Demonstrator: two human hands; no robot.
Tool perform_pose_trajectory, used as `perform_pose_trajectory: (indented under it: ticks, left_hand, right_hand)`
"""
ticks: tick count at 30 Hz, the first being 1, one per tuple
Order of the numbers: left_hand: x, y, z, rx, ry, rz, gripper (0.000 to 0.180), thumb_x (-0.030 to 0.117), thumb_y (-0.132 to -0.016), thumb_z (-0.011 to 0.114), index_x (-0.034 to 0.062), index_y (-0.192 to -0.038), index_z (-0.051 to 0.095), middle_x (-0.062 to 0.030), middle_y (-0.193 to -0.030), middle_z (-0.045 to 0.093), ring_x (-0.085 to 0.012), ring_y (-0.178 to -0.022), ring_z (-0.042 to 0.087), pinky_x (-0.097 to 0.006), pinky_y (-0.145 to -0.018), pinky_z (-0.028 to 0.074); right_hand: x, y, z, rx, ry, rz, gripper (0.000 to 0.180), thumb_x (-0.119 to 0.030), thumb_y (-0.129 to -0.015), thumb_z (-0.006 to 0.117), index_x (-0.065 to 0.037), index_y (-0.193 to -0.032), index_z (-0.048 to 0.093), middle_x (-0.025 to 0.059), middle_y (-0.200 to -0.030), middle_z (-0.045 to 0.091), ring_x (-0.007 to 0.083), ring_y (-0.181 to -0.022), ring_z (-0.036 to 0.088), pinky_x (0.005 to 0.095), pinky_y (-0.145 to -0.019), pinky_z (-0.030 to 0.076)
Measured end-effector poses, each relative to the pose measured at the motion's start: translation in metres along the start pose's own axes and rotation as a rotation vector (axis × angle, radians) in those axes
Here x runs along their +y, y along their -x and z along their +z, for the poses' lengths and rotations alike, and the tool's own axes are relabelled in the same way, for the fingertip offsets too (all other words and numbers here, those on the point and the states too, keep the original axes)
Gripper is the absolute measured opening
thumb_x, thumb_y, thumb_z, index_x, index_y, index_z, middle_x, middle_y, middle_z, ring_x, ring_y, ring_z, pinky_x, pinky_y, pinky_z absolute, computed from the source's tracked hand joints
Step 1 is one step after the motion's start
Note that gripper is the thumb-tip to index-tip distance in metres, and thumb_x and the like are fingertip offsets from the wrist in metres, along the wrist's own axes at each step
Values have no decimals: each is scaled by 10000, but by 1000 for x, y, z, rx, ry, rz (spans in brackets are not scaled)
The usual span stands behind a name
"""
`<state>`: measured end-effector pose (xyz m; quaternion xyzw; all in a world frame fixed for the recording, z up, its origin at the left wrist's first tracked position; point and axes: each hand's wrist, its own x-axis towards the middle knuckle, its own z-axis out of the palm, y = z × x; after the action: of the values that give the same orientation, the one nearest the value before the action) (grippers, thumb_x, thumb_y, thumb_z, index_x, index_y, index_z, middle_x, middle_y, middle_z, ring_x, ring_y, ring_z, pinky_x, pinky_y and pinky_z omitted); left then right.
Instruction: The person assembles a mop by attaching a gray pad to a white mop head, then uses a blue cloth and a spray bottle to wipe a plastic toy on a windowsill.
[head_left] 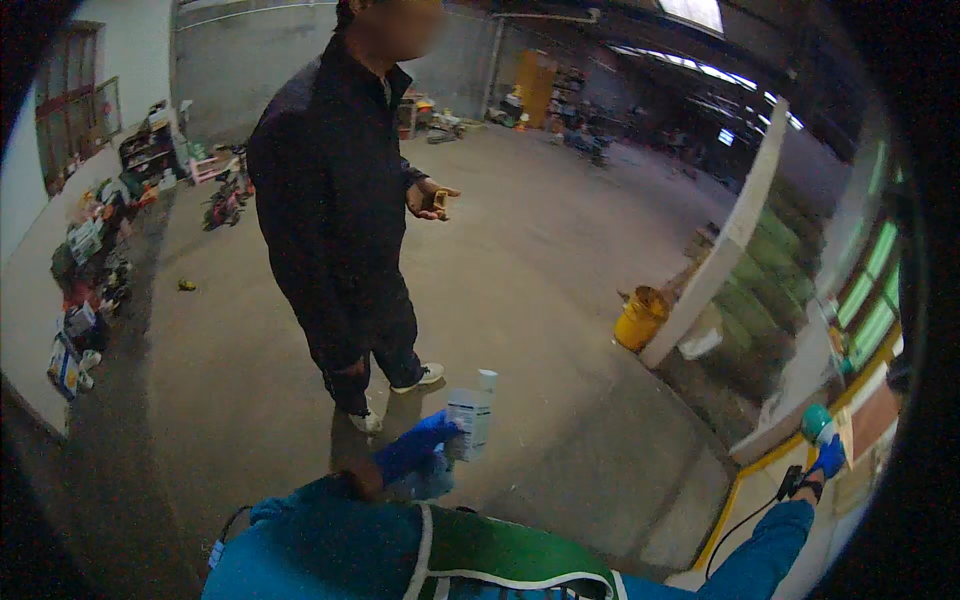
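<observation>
Right now I count two hands of my own, both in blue gloves. My left hand (415, 450) is low and near, its fingers wrapped around one white bottle (470, 415) with a white cap, held upright just above my teal sleeve. My right hand (828, 457) is stretched far out to the right and closed around one tool with a round teal head (817, 422), close against the yellow-edged frame (745, 480) there; one dark cord (750, 525) hangs from that wrist. One other person (335, 210) in dark clothes stands ahead on the concrete floor (540, 300), one hand (432, 200) held out palm up with something small in it that I cannot make out. One yellow bucket (640, 318) sits to the right beside a leaning white board (725, 240). Far left, toys and boxes (90, 260) lie heaped along the wall, too many and too small to count.
</observation>
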<state>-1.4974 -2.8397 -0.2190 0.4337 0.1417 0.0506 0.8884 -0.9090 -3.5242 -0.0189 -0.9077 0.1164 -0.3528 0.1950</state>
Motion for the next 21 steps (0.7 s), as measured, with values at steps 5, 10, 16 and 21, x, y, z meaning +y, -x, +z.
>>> perform_pose_trajectory:
  ticks: [5, 10, 16, 21]
  left_hand:
    - [24, -111, 41, 91, -241, 19, 538, 372, -898, 561, 46, -1308, 441, -86, -1219, 529, -187, -1094, 497, -346, -986, 372]
    - [10, -216, 16, 82, -241, 95, 400, 337, -894, 560, 68, -1189, 537, -33, -1083, 570, -140, -984, 512, -317, -888, 425]
    - [21, -307, -28, 204, -36, 157, 352, 372, -896, 542, 90, -1104, 560, -26, -1001, 601, -154, -862, 569, -320, -777, 472]
    - [31, -323, -42, 157, -54, 122, 478, 361, -895, 539, 55, -1256, 472, -78, -1153, 571, -194, -1012, 557, -351, -877, 460]
  right_hand:
    - [-119, 90, 130, -361, -507, -302, 249, -234, -899, 517, -46, -954, 670, 102, -873, 654, 235, -754, 599, 352, -674, 485]
    - [-272, 246, 219, -946, -1470, 4, 389, -212, -866, 571, -14, -1201, 548, 67, -1129, 588, 187, -955, 571, 309, -810, 486]
    - [-420, 299, 233, -1088, -1459, 17, 359, -76, -809, 652, -50, -1150, 542, 77, -1072, 597, 184, -895, 589, 301, -751, 518]
    - [-413, 302, 237, -1092, -1401, -37, 343, -39, -801, 649, -59, -1124, 536, 94, -1145, 579, 204, -970, 579, 323, -789, 525]
